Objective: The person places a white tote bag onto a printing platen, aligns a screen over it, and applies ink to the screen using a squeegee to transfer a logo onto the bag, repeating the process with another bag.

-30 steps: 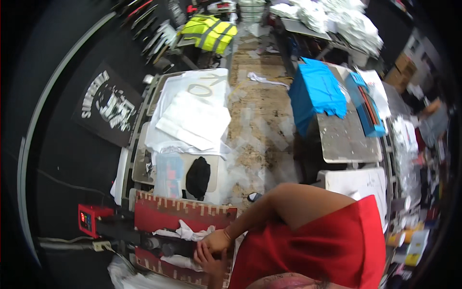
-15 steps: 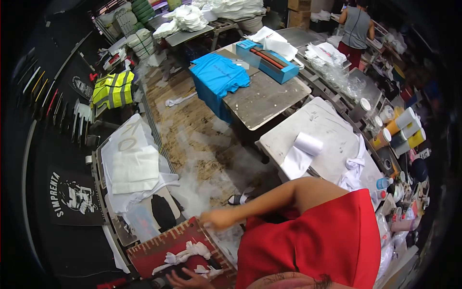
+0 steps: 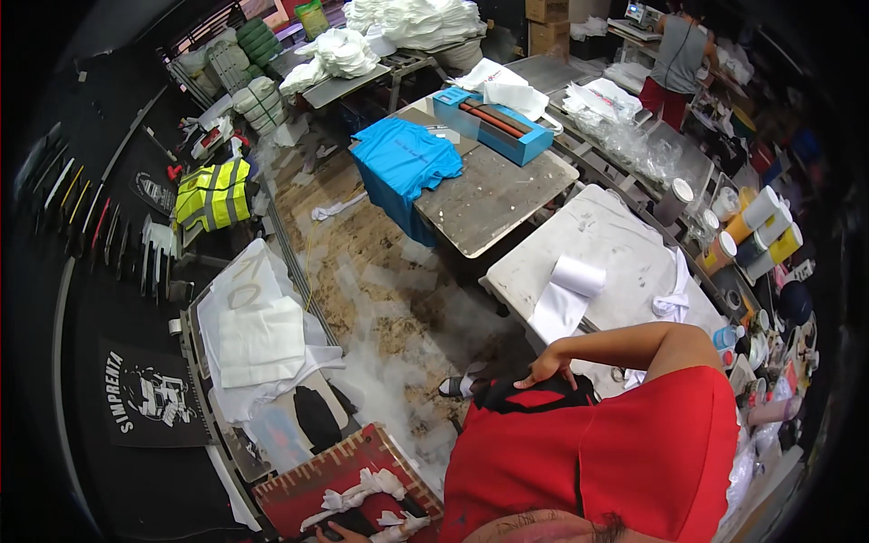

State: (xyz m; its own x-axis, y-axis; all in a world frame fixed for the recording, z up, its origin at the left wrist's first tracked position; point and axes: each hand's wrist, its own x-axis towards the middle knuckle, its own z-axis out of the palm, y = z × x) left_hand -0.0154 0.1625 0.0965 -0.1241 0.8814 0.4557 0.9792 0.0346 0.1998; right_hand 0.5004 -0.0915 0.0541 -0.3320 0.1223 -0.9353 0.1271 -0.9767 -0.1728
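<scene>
Red fills the tape-edged frame (image 3: 330, 469) in front of you, with white knotted rags (image 3: 367, 487) lying across it. Your left hand (image 3: 342, 534) is low on that frame, fingers beside a dark piece (image 3: 358, 519) between the rags; the view's lower edge cuts it off, so I can't make out whether that grip is closed on anything. Your right hand (image 3: 548, 369) is away from the frame, at your waist against black cloth (image 3: 570, 391), thumb spread from the fingers; whether this grip pinches the cloth, I can't say.

Watch those rags: if your left fingers snag a loose end, it could drag over the frame's red face and slip off the rim. Across the floor (image 3: 362, 335) from the frame, a white fabric roll (image 3: 579, 276) sits on a pale surface (image 3: 625, 235), its tail reaching that surface's edge near your right forearm (image 3: 602, 347). A careless swing of that arm could catch the tail and pull the roll down.
</scene>
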